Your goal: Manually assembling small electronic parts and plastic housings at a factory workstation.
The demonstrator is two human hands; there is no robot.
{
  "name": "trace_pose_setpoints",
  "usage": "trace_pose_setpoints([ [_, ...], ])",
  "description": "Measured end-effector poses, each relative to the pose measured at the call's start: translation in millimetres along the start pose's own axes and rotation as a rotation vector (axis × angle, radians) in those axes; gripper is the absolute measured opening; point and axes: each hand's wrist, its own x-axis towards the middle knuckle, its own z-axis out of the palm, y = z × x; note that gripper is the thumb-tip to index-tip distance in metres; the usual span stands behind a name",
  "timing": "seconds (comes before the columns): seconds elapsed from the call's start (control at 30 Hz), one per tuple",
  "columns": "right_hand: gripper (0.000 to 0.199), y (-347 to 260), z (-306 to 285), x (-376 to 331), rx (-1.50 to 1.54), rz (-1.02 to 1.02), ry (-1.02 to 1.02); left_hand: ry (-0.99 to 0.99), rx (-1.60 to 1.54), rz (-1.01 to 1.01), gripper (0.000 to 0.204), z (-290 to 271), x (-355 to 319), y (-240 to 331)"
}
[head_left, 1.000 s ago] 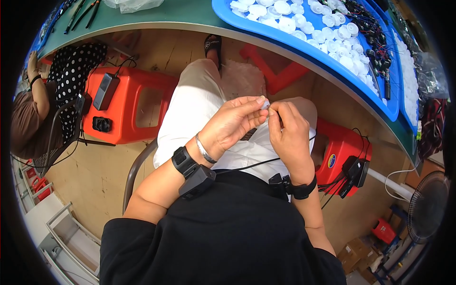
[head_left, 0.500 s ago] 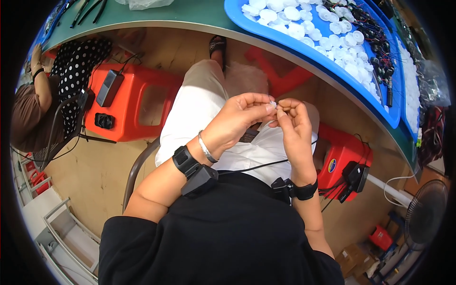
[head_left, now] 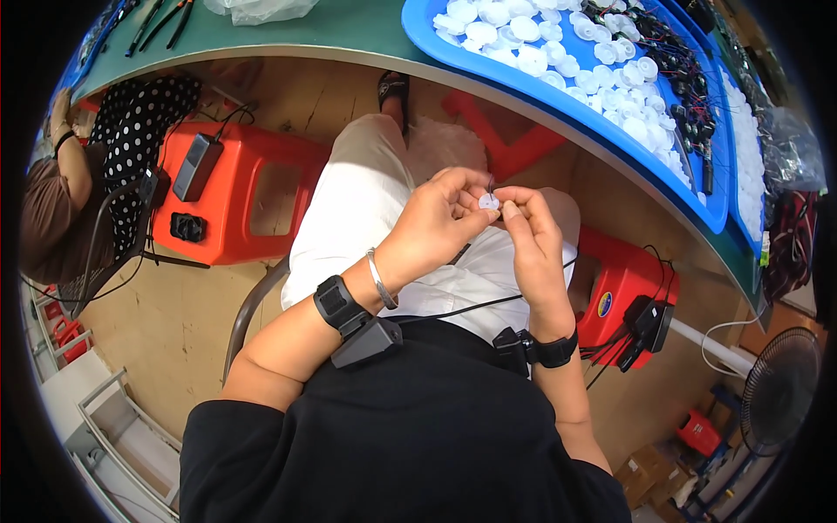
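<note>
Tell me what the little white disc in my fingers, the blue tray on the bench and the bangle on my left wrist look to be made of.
Small white disc: likely moulded plastic, matte and evenly white, pinched between left hand and right hand.
Blue tray: plastic by its look, glossy with a rounded moulded rim.
Bangle: seemingly metal, thin, silvery and shiny.

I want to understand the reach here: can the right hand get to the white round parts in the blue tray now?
Probably yes. The right hand helps pinch a small white disc, but nothing stands between it and the white caps in the blue tray.
</note>
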Motion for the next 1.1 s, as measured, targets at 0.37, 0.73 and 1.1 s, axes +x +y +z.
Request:
trace_pose_setpoints([
  [0.37,0.012,-4,2,2,-0.496,-0.14,0.101,-0.069,0.182,-0.012,0.021,4,-3,12],
  [0.73,0.016,2,-5,4,0.168,-0.016,0.011,0.041,0.095,0.042,0.016,9,1,8],
  [1.1,0.01,-2,-8,5,-0.362,-0.313,0.162,-0.105,-0.655,-0.451,0.032,-3,7,-2],
])
